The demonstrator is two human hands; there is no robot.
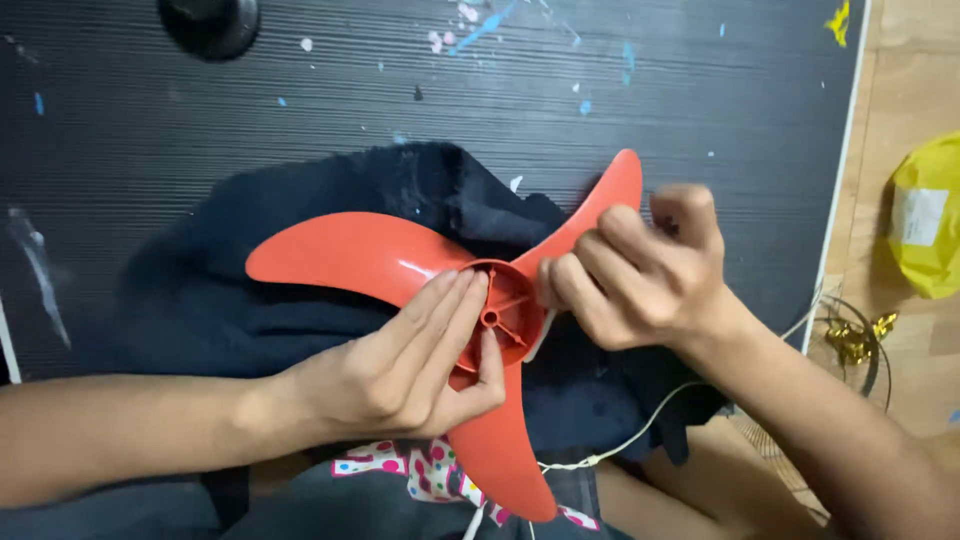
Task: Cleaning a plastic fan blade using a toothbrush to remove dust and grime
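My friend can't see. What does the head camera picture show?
Two bare hands hold a red three-bladed fan propeller over a dark cloth on a black, paint-flecked table. The left hand cups the hub; the right hand grips its edge.

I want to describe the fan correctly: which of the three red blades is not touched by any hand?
The left blade, stretching over the dark cloth. The left hand rests against the lower blade; the right hand covers the upper-right blade.

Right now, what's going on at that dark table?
A person holds a red three-bladed fan blade over a black cloth on the dark table. The left hand grips the hub, thumb beside the centre hole. The right hand is curled on the upper right blade near the hub.
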